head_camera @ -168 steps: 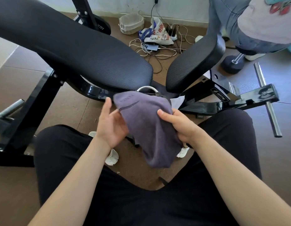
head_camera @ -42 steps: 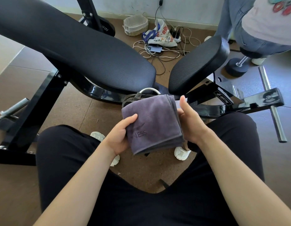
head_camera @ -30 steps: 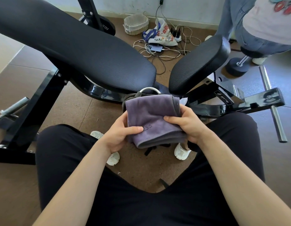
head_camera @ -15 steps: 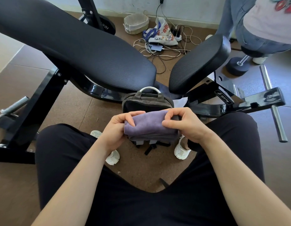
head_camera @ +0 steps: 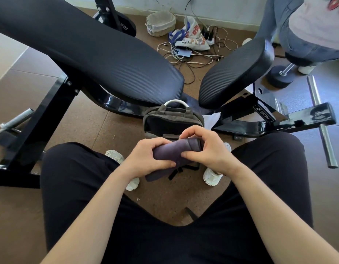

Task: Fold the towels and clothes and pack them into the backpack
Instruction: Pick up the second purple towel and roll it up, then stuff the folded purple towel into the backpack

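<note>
Left hand (head_camera: 145,159) curled round the left end of a folded purple-grey terry towel (head_camera: 170,150). Bundle held in the air above the knees, just short of the open mouth of a dark grey fabric backpack (head_camera: 170,121) standing on the floor. Right hand (head_camera: 210,151) pinching the right end, fingers over the folded edge. Probably light, soft and limp, not slippery; best gripped at both ends, folds squeezed together, loose tail tucked under.

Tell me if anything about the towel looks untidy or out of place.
The purple towel, gripped by the left hand and right hand, is bunched into a roll, but one flat end hangs loose below the left hand.
</note>
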A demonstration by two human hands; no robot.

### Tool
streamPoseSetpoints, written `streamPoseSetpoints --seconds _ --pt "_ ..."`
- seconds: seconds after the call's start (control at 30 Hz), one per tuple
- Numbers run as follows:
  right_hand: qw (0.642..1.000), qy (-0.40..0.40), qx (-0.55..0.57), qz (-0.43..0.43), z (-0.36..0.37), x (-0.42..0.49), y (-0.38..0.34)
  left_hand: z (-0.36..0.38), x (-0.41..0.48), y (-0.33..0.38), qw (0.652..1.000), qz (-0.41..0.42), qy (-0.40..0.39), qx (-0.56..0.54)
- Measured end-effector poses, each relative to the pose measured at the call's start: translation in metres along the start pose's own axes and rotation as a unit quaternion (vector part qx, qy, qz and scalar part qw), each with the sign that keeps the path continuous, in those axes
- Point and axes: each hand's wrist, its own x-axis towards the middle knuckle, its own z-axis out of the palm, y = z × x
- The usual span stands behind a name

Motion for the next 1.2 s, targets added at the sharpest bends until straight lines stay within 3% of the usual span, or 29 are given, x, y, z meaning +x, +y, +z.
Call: streamPoseSetpoints --seconds 0.13,0.2,0.3,0.37,0.47,0.57,0.63,0.7,0.8,0.9,1.0,1.1,1.2 --pt "0.982 0.161 -0.048 0.089 0.002 0.007 0.015 0.003 0.004 -0.009 0.987 -0.042 0.129 0.092" --pt "0.964 0.209 0.004 0.167 0.006 0.009 0.021 0.011 0.007 -0.008 0.969 -0.098 0.202 0.103" --pt "0.931 0.106 0.228 0.265 0.023 0.008 0.019 0.029 0.014 0.002 0.938 -0.166 0.272 0.137" --pt "0.912 0.027 0.29 0.288 0.041 0.009 0.017 0.045 0.017 0.007 0.937 -0.157 0.282 0.136" --pt "0.911 0.016 0.288 0.296 0.06 0.014 0.024 0.066 0.017 0.009 0.962 -0.121 0.231 0.085" --pt "0.903 0.043 0.285 0.318 0.053 0.018 0.037 0.07 0.018 0.009 0.98 -0.131 0.144 -0.045" --pt "0.904 0.051 0.276 0.323 0.042 0.019 0.048 0.066 0.023 0.007 0.957 -0.19 0.097 -0.195" --pt "0.918 0.041 0.233 0.32 0.03 0.021 0.057 0.061 0.031 0.003 0.908 -0.249 0.062 -0.331" --pt "0.938 0.009 0.139 0.317 0.013 0.029 0.064 0.05 0.041 0.003 0.899 -0.251 -0.007 -0.359" --pt "0.951 0.027 0.03 0.308 -0.008 0.046 0.074 0.035 0.061 -0.001 0.944 -0.211 -0.042 -0.251" --pt "0.956 0.054 -0.084 0.275 -0.032 0.07 0.085 0.014 0.092 -0.03 0.993 -0.112 0.011 0.018" --pt "0.959 0.05 -0.123 0.25 -0.046 0.093 0.1 -0.003 0.127 -0.066 0.975 -0.057 0.007 0.215" --pt "0.96 0.027 -0.169 0.221 -0.049 0.114 0.115 -0.014 0.154 -0.102 0.95 -0.035 -0.035 0.309"
